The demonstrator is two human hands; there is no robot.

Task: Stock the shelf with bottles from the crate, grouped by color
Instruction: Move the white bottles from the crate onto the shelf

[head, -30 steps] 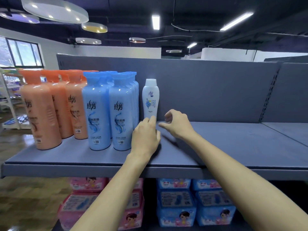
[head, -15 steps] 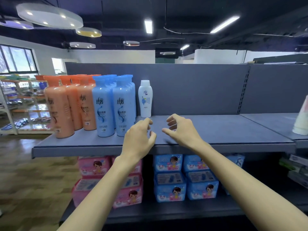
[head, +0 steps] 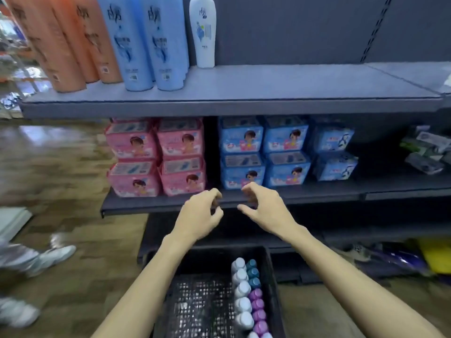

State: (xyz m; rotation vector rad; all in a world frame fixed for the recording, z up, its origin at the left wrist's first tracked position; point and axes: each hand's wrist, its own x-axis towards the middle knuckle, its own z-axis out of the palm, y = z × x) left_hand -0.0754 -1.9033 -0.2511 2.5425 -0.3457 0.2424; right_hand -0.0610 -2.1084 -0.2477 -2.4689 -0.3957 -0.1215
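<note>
We hold our left hand and right hand side by side above the crate, forearms outstretched, fingers loosely curled and grasping nothing. Capped bottles line the crate's right side; a white bottle stands on the shelf above.

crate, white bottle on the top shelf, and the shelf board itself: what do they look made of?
Crate: likely moulded black plastic; perforated grid floor catches glints.
White bottle: probably glossy plastic; smooth body with a printed label.
Shelf board: looks like painted grey metal, matte, with a thin folded front edge. Blur leaves it uncertain.
</note>
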